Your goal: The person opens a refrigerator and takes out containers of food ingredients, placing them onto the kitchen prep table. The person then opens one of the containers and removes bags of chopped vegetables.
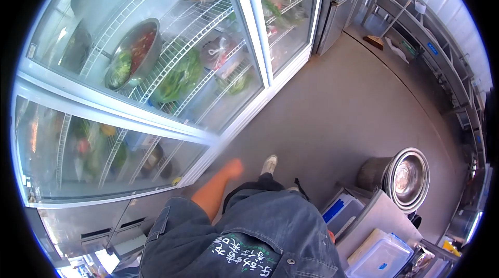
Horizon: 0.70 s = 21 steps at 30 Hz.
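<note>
My left hand (234, 168) hangs in front of my body, over the floor and near the lower frame of the glass-door fridge (249, 102). Motion smears its fingers, so their pose is unclear, and I make out nothing in it. Of my right hand, at most a small skin-coloured patch (331, 236) shows beside my dark apron (244, 241); the rest is hidden. Behind the fridge glass, a large metal bowl (150, 44) holds red and green food. Bagged leafy greens (179, 78) lie on the wire shelves.
On my right stand stacked metal pots (392, 179) and a steel counter (384, 214) carrying a lidded plastic box (377, 260). A broom (373, 42) leans by the steel shelving (416, 23) at the far right. Grey floor (322, 106) runs between fridge and shelving.
</note>
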Available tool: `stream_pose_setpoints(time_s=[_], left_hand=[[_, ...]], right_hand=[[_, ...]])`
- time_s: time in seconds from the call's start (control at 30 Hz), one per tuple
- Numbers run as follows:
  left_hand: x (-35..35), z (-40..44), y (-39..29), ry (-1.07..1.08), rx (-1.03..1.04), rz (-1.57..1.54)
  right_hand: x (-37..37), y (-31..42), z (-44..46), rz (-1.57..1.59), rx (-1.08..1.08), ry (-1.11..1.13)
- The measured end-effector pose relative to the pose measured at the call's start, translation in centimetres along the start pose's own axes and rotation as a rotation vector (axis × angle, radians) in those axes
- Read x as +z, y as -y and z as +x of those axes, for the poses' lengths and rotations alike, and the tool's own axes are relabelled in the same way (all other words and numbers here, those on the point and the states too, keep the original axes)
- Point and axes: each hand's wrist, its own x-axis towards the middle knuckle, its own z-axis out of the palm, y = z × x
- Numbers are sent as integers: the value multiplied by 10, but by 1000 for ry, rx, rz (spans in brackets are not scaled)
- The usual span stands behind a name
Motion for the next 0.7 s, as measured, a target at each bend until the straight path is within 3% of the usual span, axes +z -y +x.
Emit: stream_pose_setpoints(time_s=[0.1,0.17,0.23,0.27,0.3,0.4,0.47,0.7], left_hand=[[-27,-7,-5,-198,-56,-101],[-73,-46,-49,-395,-125,59],[-106,-61,-42,-638,-44,445],[-128,-62,-37,-658,-60,566],[-142,-60,-24,-810,-1,646],[-197,-75,-23,-921,64,767],[-225,-74,-18,-1093,236,912],[-254,-74,-31,-720,16,945]], right_hand=[[-15,-15,16,45,-19,12],[-4,30,-16,-60,-75,32],[13,64,-38,-165,-132,62],[21,72,-43,-120,-124,54],[28,79,-46,-72,-118,46],[43,96,-53,-112,-103,36],[51,99,-55,-113,-93,19],[69,105,-58,-147,-67,-5]])
